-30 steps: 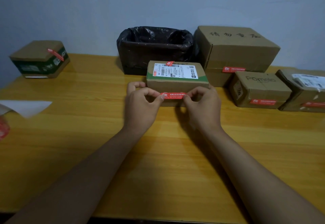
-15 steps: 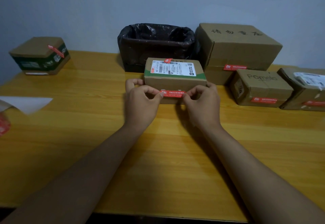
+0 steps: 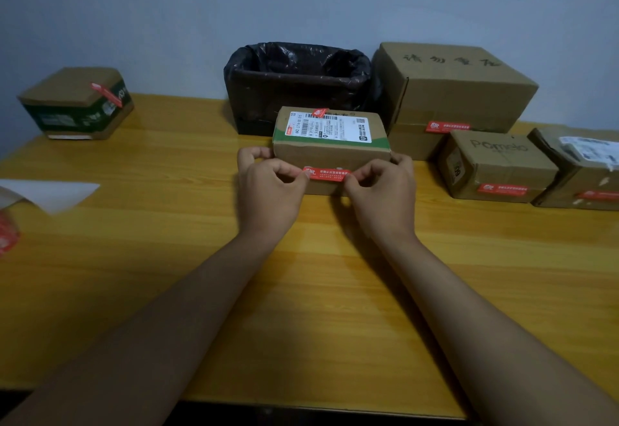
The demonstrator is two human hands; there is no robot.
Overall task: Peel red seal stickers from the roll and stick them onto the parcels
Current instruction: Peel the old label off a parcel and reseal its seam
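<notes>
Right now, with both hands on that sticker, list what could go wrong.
1. The red sticker is pressed on the parcel only at its ends by the left hand and right hand; its middle could bubble or sit crooked.
2. The parcel may slide back toward the black-lined bin.

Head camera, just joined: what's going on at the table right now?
A person is pressing a red seal sticker onto the front face of the middle parcel, left hand at one end, right hand at the other. Three boxes at right and one at far left already carry red stickers.
</notes>
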